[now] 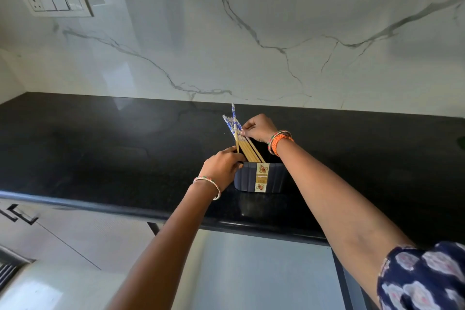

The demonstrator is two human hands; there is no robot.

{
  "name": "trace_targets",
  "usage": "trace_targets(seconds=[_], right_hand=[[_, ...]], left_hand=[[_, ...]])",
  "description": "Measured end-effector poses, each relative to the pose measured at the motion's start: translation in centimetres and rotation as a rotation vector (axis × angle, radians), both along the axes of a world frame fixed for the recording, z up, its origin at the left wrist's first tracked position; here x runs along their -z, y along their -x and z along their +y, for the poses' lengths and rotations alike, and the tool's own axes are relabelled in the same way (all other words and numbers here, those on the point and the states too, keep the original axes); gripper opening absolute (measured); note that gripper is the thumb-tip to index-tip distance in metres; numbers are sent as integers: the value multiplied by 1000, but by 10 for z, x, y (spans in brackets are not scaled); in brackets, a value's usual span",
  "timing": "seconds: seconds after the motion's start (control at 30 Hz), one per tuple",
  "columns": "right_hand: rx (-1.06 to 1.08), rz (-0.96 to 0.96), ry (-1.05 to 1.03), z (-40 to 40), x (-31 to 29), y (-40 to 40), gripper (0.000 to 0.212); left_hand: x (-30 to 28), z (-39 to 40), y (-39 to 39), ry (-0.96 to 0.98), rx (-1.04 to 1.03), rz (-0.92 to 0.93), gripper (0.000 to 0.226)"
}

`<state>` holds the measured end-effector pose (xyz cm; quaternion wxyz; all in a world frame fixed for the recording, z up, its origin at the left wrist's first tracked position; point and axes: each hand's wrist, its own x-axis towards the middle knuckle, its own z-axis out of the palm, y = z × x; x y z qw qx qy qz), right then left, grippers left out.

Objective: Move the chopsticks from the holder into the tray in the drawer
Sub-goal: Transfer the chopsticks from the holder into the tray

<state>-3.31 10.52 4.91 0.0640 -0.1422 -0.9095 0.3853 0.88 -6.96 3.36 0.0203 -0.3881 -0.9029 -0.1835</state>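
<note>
- Marble backsplash (251,33) filled the wall behind, with a white switch plate (56,2) at upper left.
- Black counter (100,146) ran the full width; pale cabinet fronts (83,231) sat below it.
- Both forearms reached in over the counter edge, the right one coming from a dark patterned sleeve (425,282).
- Dark ribbed holder (259,177) stood upright on the counter near the front edge (flower label facing out).
- Left hand (221,168) was curled against the holder's left side, fingers touching the chopstick shafts; grip on them unclear.
- Right hand (259,127) was pinching the chopsticks (247,150) near their blue-patterned tops.
- Chopsticks sat in the holder, leaning left, tops fanned apart.
- Bangles on both wrists.
</note>
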Motion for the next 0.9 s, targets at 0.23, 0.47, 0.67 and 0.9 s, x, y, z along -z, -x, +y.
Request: trace_targets(seconds=[0.23,0.47,0.67,0.9], right_hand=[[-42,-39,-29,-2,0,-1,25],[-21,6,18,-3,-4,2,18],[90,213,220,6,-47,-24,17],[318,705,648,-3,-147,-92,23]], left_hand=[[0,2,-2,0,-18,-27,24],[0,2,-2,-3,-20,-61,24],[-11,-1,-12,-35,-7,-75,26],[-47,-16,-38,-356,-21,-126,26]])
